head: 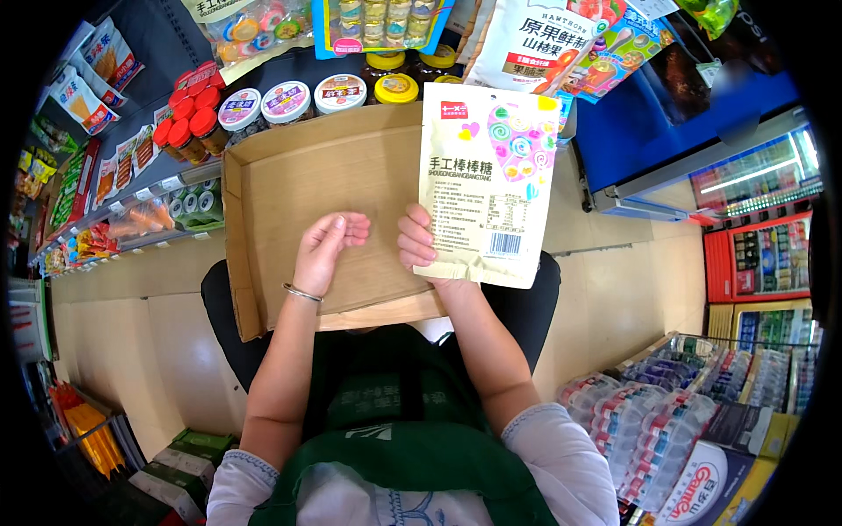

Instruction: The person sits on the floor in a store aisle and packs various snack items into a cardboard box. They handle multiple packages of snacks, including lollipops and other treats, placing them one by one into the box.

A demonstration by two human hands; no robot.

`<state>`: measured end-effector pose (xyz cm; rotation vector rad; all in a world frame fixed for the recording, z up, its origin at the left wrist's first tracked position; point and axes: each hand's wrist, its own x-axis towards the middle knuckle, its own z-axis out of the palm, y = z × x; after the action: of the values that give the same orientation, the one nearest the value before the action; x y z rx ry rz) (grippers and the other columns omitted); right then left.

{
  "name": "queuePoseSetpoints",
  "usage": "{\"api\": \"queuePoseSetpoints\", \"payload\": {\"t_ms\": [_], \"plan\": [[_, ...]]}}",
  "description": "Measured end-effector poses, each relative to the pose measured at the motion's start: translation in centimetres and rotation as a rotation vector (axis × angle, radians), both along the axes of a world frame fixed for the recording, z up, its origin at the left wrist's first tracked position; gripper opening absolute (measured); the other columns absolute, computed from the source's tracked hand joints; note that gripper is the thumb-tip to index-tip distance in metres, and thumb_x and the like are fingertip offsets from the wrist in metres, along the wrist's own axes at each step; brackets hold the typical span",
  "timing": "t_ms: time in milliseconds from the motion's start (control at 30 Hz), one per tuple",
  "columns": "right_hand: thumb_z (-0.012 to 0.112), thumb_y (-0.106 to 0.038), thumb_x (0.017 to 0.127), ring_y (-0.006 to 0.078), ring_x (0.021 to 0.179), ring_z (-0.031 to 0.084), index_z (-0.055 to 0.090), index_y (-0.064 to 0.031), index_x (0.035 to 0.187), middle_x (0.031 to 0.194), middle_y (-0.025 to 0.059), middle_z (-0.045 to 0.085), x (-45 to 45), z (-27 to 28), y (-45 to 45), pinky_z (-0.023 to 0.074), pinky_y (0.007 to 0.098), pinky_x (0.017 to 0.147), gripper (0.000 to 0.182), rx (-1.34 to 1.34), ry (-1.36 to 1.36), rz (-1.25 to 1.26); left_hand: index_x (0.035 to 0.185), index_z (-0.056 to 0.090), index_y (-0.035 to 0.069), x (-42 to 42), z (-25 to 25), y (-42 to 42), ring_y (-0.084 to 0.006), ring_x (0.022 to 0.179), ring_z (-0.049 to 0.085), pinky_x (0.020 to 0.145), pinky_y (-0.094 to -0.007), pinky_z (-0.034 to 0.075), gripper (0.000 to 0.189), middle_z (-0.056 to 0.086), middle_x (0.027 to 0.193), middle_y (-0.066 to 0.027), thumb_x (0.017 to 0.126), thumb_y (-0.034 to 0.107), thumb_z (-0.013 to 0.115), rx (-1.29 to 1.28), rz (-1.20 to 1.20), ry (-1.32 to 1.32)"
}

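My right hand [418, 242] grips the lower left edge of a cream-coloured candy packet [490, 177]. The packet stands nearly upright, with pictures of swirled lollipops, printed text and a barcode on the side facing me. To its left, my left hand [330, 244] is over the cardboard tray [276, 191], its fingers loosely bent and nothing in it. That shallow, open-topped tray rests across my lap, and the packet hides its right end. Part of a light wooden surface [381, 312] shows at the tray's near edge.
Beyond the tray, a shelf carries white-lidded tubs [286, 102], red-lidded jars [204, 118], yellow-lidded jars [396, 87] and hanging snack bags [526, 43]. A blue display case [631, 144] is at the right. Wrapped bottles [651, 434] and boxes [177, 467] flank me on the floor.
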<state>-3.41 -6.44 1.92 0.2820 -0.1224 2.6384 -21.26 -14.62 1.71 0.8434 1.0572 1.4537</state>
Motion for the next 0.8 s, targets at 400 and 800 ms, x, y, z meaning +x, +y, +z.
{"api": "queuePoseSetpoints", "payload": {"t_ms": [400,800], "plan": [[0.042,-0.047,0.086,0.0137,0.049,0.039,0.043,-0.004,0.078,0.065,0.0045,0.041,-0.1,-0.04,-0.1,0.0354,0.0248,0.046,0.044,0.094,0.038,0.066,0.1,0.059,-0.002,0.73,0.28,-0.27,-0.0148,0.085,0.058,0.079,-0.0278,0.046,0.023,0.063,0.096,-0.0095,0.091,0.015,0.048,-0.005,-0.038,0.181],[0.042,-0.051,0.085,0.0133,0.05,0.04,0.044,-0.0035,0.081,0.065,0.0038,0.041,-0.12,0.27,-0.3,0.0327,0.0238,0.048,0.048,0.126,0.052,0.088,0.099,0.06,-0.002,0.73,-0.21,-0.34,-0.0137,0.086,0.058,0.079,-0.0272,0.046,0.02,0.063,0.096,-0.0082,0.091,0.013,0.049,0.019,-0.049,0.199]]}}
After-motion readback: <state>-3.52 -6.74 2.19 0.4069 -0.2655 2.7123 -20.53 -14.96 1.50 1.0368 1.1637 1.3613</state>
